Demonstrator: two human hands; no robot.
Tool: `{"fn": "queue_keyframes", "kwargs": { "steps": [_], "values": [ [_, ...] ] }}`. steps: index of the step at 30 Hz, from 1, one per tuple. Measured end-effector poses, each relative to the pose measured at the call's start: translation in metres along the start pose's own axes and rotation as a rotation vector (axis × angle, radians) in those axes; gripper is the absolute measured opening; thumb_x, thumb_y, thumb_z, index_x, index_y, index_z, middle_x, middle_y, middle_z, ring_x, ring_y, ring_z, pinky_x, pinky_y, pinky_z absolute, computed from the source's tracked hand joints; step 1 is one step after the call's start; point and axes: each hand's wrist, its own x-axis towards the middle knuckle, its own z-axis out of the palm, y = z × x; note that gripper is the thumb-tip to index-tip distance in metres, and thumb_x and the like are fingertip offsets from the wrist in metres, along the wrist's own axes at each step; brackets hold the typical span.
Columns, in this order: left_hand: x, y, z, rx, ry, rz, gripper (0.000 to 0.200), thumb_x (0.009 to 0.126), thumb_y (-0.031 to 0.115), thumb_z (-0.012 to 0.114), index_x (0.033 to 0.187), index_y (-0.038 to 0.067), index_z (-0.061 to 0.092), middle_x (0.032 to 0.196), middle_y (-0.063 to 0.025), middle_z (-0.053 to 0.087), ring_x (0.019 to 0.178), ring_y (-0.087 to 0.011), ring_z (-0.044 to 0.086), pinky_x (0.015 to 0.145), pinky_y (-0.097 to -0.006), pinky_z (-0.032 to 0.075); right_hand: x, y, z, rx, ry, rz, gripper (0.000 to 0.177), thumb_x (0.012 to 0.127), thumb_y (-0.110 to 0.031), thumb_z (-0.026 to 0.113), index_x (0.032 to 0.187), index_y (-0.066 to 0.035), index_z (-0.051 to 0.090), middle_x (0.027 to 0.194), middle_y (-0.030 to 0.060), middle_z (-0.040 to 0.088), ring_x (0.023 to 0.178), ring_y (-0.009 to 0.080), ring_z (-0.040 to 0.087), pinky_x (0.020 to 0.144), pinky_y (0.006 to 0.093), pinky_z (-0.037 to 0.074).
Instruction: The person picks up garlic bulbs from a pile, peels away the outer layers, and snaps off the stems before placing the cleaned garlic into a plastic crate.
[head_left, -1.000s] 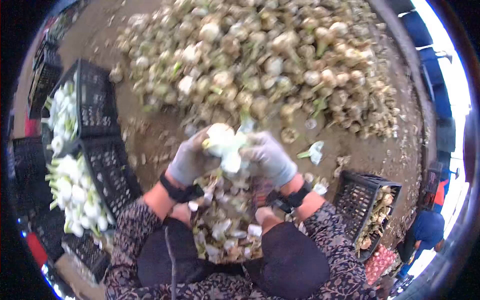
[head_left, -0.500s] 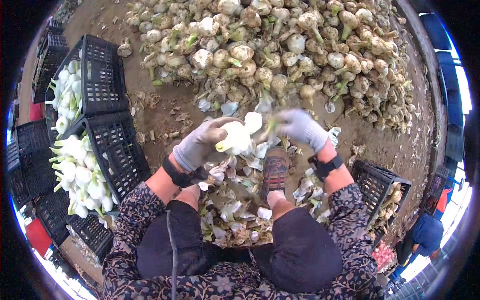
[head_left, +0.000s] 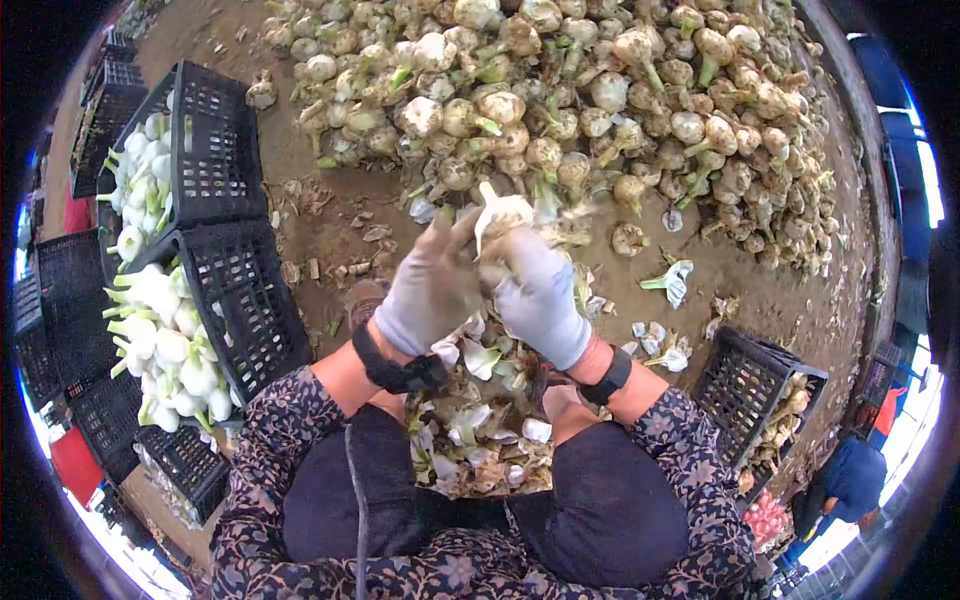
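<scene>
A garlic bulb (head_left: 507,212) with a pale stem stub is held up between my two gloved hands, just in front of the pile. My left hand (head_left: 432,290) has its fingers closed against the bulb's left side and is slightly blurred. Curled around the lower right of the same bulb is my right hand (head_left: 540,300), its fingertips partly hidden. Peeled skins (head_left: 482,360) lie on the ground below the hands, between my feet.
Ahead spreads a large pile of unpeeled garlic (head_left: 540,110). On the left, black crates (head_left: 245,310) hold white peeled bulbs (head_left: 165,340). A black crate (head_left: 745,390) with dry garlic scraps stands at right. Another person (head_left: 855,475) is at the far right edge.
My hands have come together around one garlic bulb. The white peeled bulbs that were in my left hand no longer show. My right hand has moved left; a skin piece now lies at right.
</scene>
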Motion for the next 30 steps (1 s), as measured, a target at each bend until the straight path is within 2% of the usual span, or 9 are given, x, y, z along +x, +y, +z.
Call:
{"fn": "queue_keyframes", "kwargs": {
  "steps": [3, 7, 11, 12, 13, 17, 20, 22, 30],
  "values": [
    [0.012, 0.006, -0.019, 0.198, 0.111, -0.010, 0.044, 0.097, 0.044, 0.051, 0.124, 0.010, 0.055, 0.115, -0.0052, 0.062, 0.099, -0.0200, 0.062, 0.087, -0.0364, 0.052, -0.008, -0.003, 0.003, 0.150, -0.331, 0.024, 0.013, 0.081, -0.010, 0.065, 0.091, -0.004, 0.060, 0.082, 0.0153, 0.060, 0.076, 0.0315, 0.062, 0.068, 0.0386, 0.050],
    [0.008, 0.014, -0.019, 0.354, 0.125, 0.096, 0.042, 0.096, 0.037, 0.053, 0.125, 0.007, 0.054, 0.113, -0.0112, 0.065, 0.106, -0.0231, 0.062, 0.094, -0.0390, 0.051, 0.008, -0.035, -0.045, 0.578, -0.473, 0.466, 0.014, 0.083, -0.014, 0.063, 0.088, -0.001, 0.063, 0.081, 0.0037, 0.064, 0.072, 0.0108, 0.058, 0.067, 0.0271, 0.048],
    [0.007, 0.015, -0.028, 0.616, 0.164, 0.338, 0.035, 0.095, 0.024, 0.050, 0.124, 0.005, 0.056, 0.103, -0.0105, 0.067, 0.089, -0.0258, 0.066, 0.083, -0.0394, 0.055, 0.012, -0.025, -0.094, 0.787, -0.522, 0.532, 0.014, 0.075, -0.013, 0.069, 0.080, -0.002, 0.062, 0.077, 0.0012, 0.062, 0.073, 0.0108, 0.056, 0.066, 0.0246, 0.046],
    [0.006, 0.028, -0.031, 0.323, 0.130, 0.233, 0.035, 0.095, 0.022, 0.049, 0.124, 0.005, 0.057, 0.102, -0.0105, 0.067, 0.088, -0.0260, 0.066, 0.082, -0.0395, 0.055, 0.005, -0.035, -0.096, 0.974, -0.581, 0.672, 0.017, 0.071, -0.013, 0.073, 0.077, -0.001, 0.063, 0.075, 0.0031, 0.062, 0.074, 0.0137, 0.058, 0.067, 0.0285, 0.047],
    [0.004, 0.037, -0.034, 0.029, 0.096, 0.124, 0.035, 0.094, 0.021, 0.048, 0.124, 0.005, 0.057, 0.101, -0.0105, 0.068, 0.087, -0.0262, 0.066, 0.080, -0.0395, 0.055, 0.001, -0.031, -0.091, 0.885, -0.728, 0.357, 0.028, 0.071, -0.019, 0.077, 0.088, -0.002, 0.064, 0.080, 0.0065, 0.065, 0.075, 0.0188, 0.061, 0.069, 0.0326, 0.049],
    [-0.001, 0.047, -0.031, 0.200, 0.195, 0.254, 0.038, 0.092, 0.021, 0.049, 0.125, 0.005, 0.057, 0.102, -0.0128, 0.068, 0.087, -0.0260, 0.067, 0.073, -0.0408, 0.057, -0.026, -0.021, -0.049, 0.046, -1.086, 0.061, 0.054, 0.077, -0.038, 0.075, 0.119, -0.008, 0.062, 0.097, 0.0141, 0.068, 0.084, 0.0294, 0.065, 0.078, 0.0381, 0.051],
    [-0.001, 0.050, -0.042, 0.441, 0.420, 0.347, 0.033, 0.097, 0.019, 0.043, 0.124, 0.004, 0.055, 0.098, -0.0101, 0.069, 0.086, -0.0236, 0.068, 0.068, -0.0354, 0.059, -0.033, 0.037, -0.050, -0.207, -0.484, 0.321, 0.034, 0.074, -0.036, 0.072, 0.094, -0.009, 0.067, 0.089, 0.0157, 0.066, 0.082, 0.0347, 0.064, 0.072, 0.0422, 0.052],
    [-0.002, 0.050, -0.051, 0.458, 0.438, 0.317, 0.029, 0.097, 0.018, 0.048, 0.121, 0.003, 0.055, 0.096, -0.0095, 0.068, 0.085, -0.0228, 0.068, 0.070, -0.0338, 0.059, -0.035, 0.068, -0.063, -0.596, -0.263, 0.381, 0.035, 0.074, -0.031, 0.072, 0.100, -0.008, 0.062, 0.098, 0.0152, 0.063, 0.088, 0.0339, 0.063, 0.072, 0.0438, 0.051],
    [0.013, 0.014, -0.041, 0.826, 0.476, 0.164, 0.039, 0.090, 0.003, 0.057, 0.128, 0.000, 0.052, 0.106, -0.0120, 0.066, 0.081, -0.0182, 0.069, 0.072, -0.0298, 0.058, -0.020, 0.129, -0.038, -0.616, -0.412, 0.667, 0.047, 0.077, -0.041, 0.067, 0.108, -0.005, 0.062, 0.112, 0.0197, 0.062, 0.100, 0.0381, 0.061, 0.081, 0.0455, 0.050]
  ]
}}
